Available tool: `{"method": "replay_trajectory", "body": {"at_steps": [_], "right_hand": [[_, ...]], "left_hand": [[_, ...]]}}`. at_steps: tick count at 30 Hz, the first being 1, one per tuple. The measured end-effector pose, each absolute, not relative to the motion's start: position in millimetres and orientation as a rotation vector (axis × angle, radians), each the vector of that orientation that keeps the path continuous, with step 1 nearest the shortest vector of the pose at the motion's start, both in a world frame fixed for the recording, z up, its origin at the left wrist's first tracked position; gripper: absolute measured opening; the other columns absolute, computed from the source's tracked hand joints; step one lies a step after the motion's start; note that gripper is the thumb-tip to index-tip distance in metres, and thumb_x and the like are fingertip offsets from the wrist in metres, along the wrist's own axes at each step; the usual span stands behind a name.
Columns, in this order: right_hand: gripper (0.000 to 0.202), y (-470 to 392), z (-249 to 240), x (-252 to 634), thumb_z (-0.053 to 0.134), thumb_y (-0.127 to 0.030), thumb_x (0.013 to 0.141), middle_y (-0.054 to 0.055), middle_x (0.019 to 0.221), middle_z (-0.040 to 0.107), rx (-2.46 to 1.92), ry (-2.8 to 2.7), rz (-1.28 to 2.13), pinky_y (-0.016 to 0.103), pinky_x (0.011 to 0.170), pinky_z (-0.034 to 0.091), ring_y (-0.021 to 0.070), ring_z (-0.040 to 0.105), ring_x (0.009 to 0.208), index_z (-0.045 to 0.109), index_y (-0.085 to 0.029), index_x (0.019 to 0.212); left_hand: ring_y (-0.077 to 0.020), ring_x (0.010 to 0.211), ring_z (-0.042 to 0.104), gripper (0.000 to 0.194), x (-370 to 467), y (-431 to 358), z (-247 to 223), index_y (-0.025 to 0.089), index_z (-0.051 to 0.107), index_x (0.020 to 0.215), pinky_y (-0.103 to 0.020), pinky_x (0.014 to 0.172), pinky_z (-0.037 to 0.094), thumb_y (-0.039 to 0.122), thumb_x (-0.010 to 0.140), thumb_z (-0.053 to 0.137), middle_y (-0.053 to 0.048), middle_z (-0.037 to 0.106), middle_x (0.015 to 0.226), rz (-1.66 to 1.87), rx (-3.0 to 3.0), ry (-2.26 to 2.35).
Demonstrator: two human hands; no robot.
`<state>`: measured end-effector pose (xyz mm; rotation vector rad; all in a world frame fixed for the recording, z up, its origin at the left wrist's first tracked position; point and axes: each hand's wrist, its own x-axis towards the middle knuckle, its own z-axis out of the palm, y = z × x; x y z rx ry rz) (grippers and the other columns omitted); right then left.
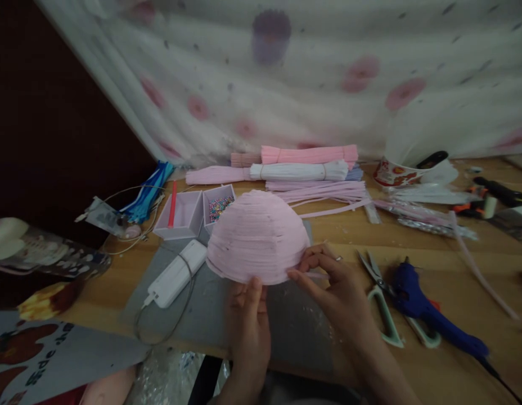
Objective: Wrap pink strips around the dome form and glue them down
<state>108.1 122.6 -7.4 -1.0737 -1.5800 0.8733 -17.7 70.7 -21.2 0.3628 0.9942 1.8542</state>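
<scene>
A pale pink dome point(259, 236), built of stacked strip-like rows, is held up over the grey mat point(295, 332). My left hand point(249, 320) grips its lower rim from the front, thumb on the near face and the other fingers partly hidden behind it. At the dome's right lower edge, my right hand point(328, 281) pinches the rim between thumb and fingers. A thin pink strip end sticks out beside those fingers. Whatever lies inside the dome is hidden.
Right of my hands lie scissors point(383, 298) and a blue glue gun point(433, 309). A white power bank point(176, 273) with a cable is at left, near lilac trays point(180, 214), one holding beads. Bundled strips point(298, 170) line the back; a paper tub point(396, 171) stands back right.
</scene>
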Motion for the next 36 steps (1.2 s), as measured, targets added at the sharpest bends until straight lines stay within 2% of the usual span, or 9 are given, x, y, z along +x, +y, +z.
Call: {"method": "replay_trajectory", "body": {"at_steps": [4, 7, 9, 12, 16, 20, 25, 30, 36], "right_hand": [[0.017, 121.4, -6.1, 105.5, 0.078, -0.028, 0.079, 0.002, 0.078, 0.064, -1.064, -1.564, 0.903, 0.033, 0.072, 0.048, 0.0206, 0.061, 0.08, 0.065, -0.023, 0.068], [0.017, 120.2, -5.2, 105.3, 0.078, -0.03, 0.079, 0.002, 0.078, 0.064, -1.075, -1.566, 0.898, 0.033, 0.072, 0.048, 0.0204, 0.062, 0.079, 0.066, -0.022, 0.068], [0.016, 118.7, -4.8, 105.4, 0.077, -0.028, 0.079, 0.002, 0.079, 0.065, -1.077, -1.565, 0.886, 0.034, 0.073, 0.048, 0.0203, 0.062, 0.081, 0.066, -0.022, 0.069], [0.018, 116.7, -4.2, 105.0, 0.075, -0.023, 0.08, 0.001, 0.08, 0.063, -1.082, -1.569, 0.875, 0.033, 0.075, 0.046, 0.0198, 0.06, 0.082, 0.062, -0.023, 0.068], [0.02, 114.8, -4.2, 104.2, 0.075, -0.021, 0.081, 0.0, 0.08, 0.062, -1.044, -1.567, 0.865, 0.033, 0.076, 0.044, 0.0193, 0.059, 0.081, 0.06, -0.023, 0.068], [0.015, 111.0, -6.3, 106.2, 0.077, -0.021, 0.081, 0.002, 0.089, 0.065, -1.004, -1.56, 0.915, 0.034, 0.081, 0.047, 0.021, 0.062, 0.091, 0.064, -0.023, 0.074], [0.013, 103.8, -10.0, 112.0, 0.075, -0.018, 0.083, 0.003, 0.104, 0.066, -0.976, -1.591, 0.925, 0.035, 0.09, 0.047, 0.0209, 0.063, 0.102, 0.065, -0.024, 0.078], [0.013, 99.6, -15.0, 112.4, 0.074, -0.016, 0.085, 0.003, 0.108, 0.064, -0.948, -1.645, 0.935, 0.035, 0.093, 0.044, 0.0201, 0.06, 0.107, 0.064, -0.024, 0.08], [0.017, 101.7, -20.2, 108.9, 0.074, -0.014, 0.084, 0.0, 0.109, 0.061, -0.896, -1.656, 0.923, 0.032, 0.091, 0.043, 0.0176, 0.059, 0.106, 0.061, -0.024, 0.082]], "left_hand": [[-0.0182, 0.088, 0.07, 0.015, -20.2, 69.9, -25.9, 0.024, 0.077, 0.085, -0.034, 0.098, 0.047, 0.034, 0.076, 0.082, -0.001, 0.077, 0.083, 1.827, 0.434, 1.176], [-0.018, 0.076, 0.067, 0.02, -21.2, 69.1, -25.7, 0.021, 0.074, 0.07, -0.034, 0.093, 0.048, 0.037, 0.069, 0.086, 0.001, 0.073, 0.07, 1.809, 0.455, 1.341], [-0.0178, 0.076, 0.067, 0.022, -20.7, 68.0, -25.1, 0.021, 0.073, 0.068, -0.033, 0.089, 0.049, 0.038, 0.067, 0.087, 0.001, 0.072, 0.069, 1.813, 0.468, 1.392], [-0.0183, 0.087, 0.068, 0.022, -18.2, 65.2, -26.4, 0.023, 0.076, 0.079, -0.03, 0.089, 0.048, 0.037, 0.067, 0.087, 0.0, 0.076, 0.082, 1.847, 0.493, 1.388], [-0.0215, 0.099, 0.07, 0.03, -15.4, 62.0, -30.6, 0.024, 0.076, 0.096, -0.032, 0.092, 0.049, 0.034, 0.07, 0.086, -0.002, 0.078, 0.095, 1.861, 0.54, 1.354], [-0.0199, 0.094, 0.073, 0.027, -16.5, 60.7, -31.9, 0.023, 0.075, 0.101, -0.03, 0.088, 0.052, 0.032, 0.077, 0.082, -0.003, 0.079, 0.094, 1.85, 0.583, 1.38], [-0.0185, 0.088, 0.073, 0.033, -16.6, 58.1, -30.3, 0.023, 0.073, 0.108, -0.028, 0.083, 0.054, 0.028, 0.077, 0.082, -0.004, 0.079, 0.097, 1.851, 0.671, 1.373], [-0.0143, 0.094, 0.072, 0.036, -14.3, 56.1, -28.8, 0.026, 0.07, 0.114, -0.023, 0.087, 0.052, 0.025, 0.08, 0.08, -0.001, 0.078, 0.103, 1.839, 0.698, 1.395], [-0.0187, 0.099, 0.073, 0.042, -12.3, 57.4, -33.8, 0.025, 0.067, 0.12, -0.028, 0.088, 0.053, 0.027, 0.08, 0.08, -0.004, 0.077, 0.109, 1.844, 0.681, 1.404]]}}
